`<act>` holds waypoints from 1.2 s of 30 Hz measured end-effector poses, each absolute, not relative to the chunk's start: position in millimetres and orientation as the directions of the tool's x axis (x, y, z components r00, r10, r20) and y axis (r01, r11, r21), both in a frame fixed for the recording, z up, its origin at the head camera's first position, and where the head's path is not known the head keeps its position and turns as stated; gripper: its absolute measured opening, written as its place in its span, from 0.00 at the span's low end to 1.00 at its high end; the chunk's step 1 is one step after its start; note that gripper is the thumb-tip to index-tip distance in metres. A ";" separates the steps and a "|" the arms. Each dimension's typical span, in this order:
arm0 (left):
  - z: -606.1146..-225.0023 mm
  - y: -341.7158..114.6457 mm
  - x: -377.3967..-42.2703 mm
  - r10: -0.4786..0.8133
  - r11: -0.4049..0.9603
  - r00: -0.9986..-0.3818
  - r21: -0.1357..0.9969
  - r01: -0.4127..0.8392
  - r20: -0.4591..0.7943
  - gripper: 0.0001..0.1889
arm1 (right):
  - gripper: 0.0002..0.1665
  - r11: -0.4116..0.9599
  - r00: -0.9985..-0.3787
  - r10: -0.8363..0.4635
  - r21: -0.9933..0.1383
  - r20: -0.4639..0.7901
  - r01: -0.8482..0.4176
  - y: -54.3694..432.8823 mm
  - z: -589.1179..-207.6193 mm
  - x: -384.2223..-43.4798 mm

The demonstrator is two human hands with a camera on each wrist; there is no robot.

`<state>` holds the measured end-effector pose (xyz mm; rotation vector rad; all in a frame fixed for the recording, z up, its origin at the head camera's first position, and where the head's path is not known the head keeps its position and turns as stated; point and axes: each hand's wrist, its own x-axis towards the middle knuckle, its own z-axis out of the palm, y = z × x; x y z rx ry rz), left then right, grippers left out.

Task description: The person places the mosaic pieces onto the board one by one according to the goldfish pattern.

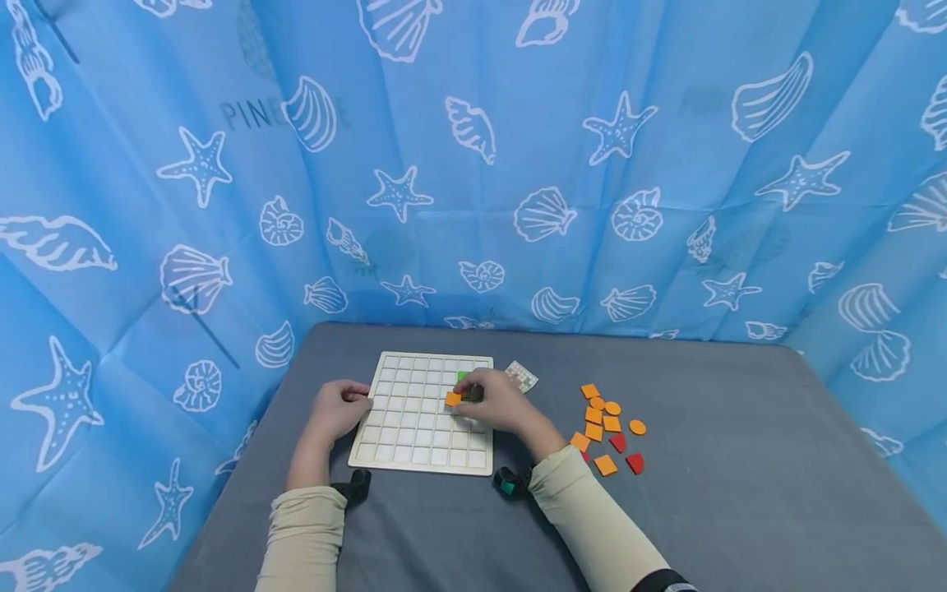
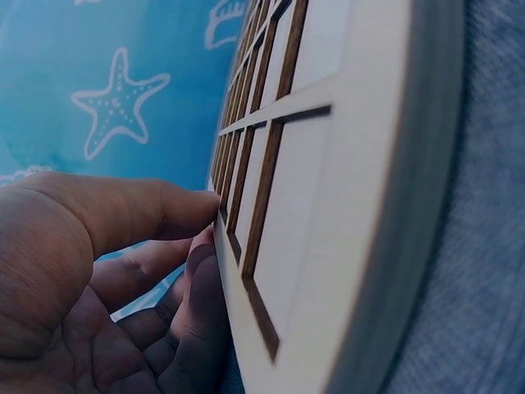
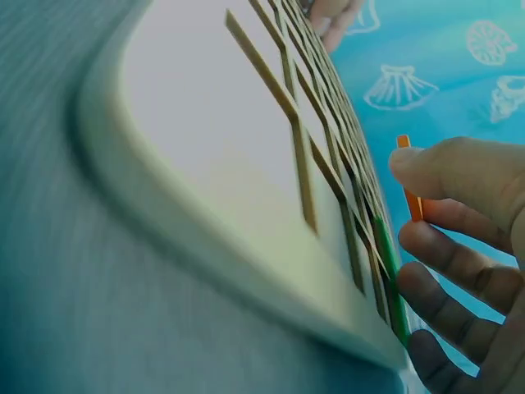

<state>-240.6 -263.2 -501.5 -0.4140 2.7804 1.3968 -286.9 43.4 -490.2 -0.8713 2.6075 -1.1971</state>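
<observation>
A pale wooden grid board (image 1: 403,423) with rows of square recesses lies on the table. At its left edge, my left hand (image 1: 339,409) grips the rim, thumb at the top face and the other fingers curled at the side, as the left wrist view shows. Between thumb and fingertips, my right hand (image 1: 494,400) pinches an orange square tile (image 1: 453,399), held just above the board's right part. Edge-on in the right wrist view, the orange tile (image 3: 410,180) is tilted and apart from the board. A green piece (image 1: 462,376) sits in the grid near the top right, partly hidden by the right hand.
Right of the board lie scattered loose orange squares (image 1: 606,465), orange round pieces (image 1: 637,427) and red quarter-round pieces (image 1: 635,463). A small patterned card (image 1: 521,376) rests beyond the right hand. Behind the grey table (image 1: 710,427) hangs a blue shell-print curtain (image 1: 473,205).
</observation>
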 end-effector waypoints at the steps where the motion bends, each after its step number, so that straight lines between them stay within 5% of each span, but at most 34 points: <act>1: -501.5 -263.1 -240.5 -0.232 0.571 -0.966 0.788 -0.233 -0.118 0.16 | 0.16 0.523 -0.823 -0.557 -0.726 0.106 -0.447 40.4 -491.0 -287.4; 36: -503.4 -263.6 -241.1 -0.242 0.583 -0.965 0.780 -0.227 -0.100 0.16 | 0.12 0.568 -0.811 -0.573 -0.657 0.116 -0.495 25.7 -496.8 -289.2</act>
